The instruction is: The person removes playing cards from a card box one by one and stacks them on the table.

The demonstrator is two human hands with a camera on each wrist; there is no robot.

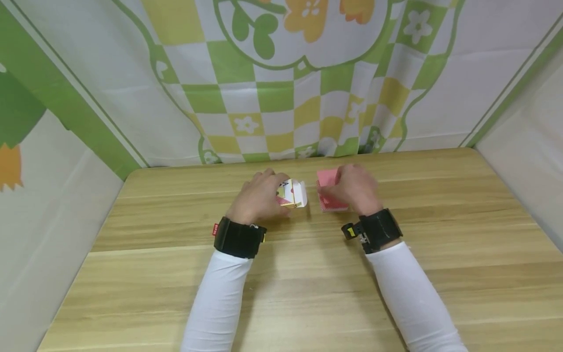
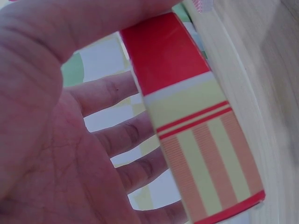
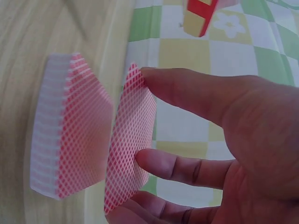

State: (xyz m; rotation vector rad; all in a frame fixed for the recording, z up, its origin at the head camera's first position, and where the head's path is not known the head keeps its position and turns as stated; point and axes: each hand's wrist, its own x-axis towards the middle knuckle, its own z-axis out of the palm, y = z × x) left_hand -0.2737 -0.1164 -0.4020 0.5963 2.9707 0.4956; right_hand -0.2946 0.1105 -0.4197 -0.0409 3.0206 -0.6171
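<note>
My left hand (image 1: 257,198) grips a playing-card box (image 2: 191,102) between thumb and fingers, just above the wooden table. The box is red, cream and striped. Its white end flap (image 1: 301,193) stands out toward the right. My right hand (image 1: 358,188) pinches a red-patterned playing card (image 3: 131,135) by its edges; whether it is a single card cannot be told. Beneath that card, a little apart from it, a deck of playing cards (image 3: 84,135) with the same red lattice back lies in a stack on the table. Box and deck are side by side.
The wooden table (image 1: 290,293) stretches around both hands. A checked green, yellow and white cloth (image 1: 281,102) hangs along its far edge, close behind the cards. Pale cloth walls stand at left and right. Each wrist wears a black strap (image 1: 239,238).
</note>
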